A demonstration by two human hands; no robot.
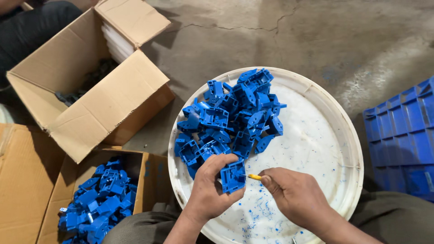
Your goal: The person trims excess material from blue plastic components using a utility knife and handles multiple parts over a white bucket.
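Over the near edge of the round white plastic tray, the left hand is clamped on a blue moulded plastic part. The right hand pinches a small yellow-handled tool whose tip touches the part. A pile of blue parts lies toward the tray's far left edge.

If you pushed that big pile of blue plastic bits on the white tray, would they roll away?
Probably not. The blue pieces look boxy and angular, so they'd likely slide and tumble, not roll. They seem stiff and light: the left hand holds one easily. The white tray's raised rim should stop them.
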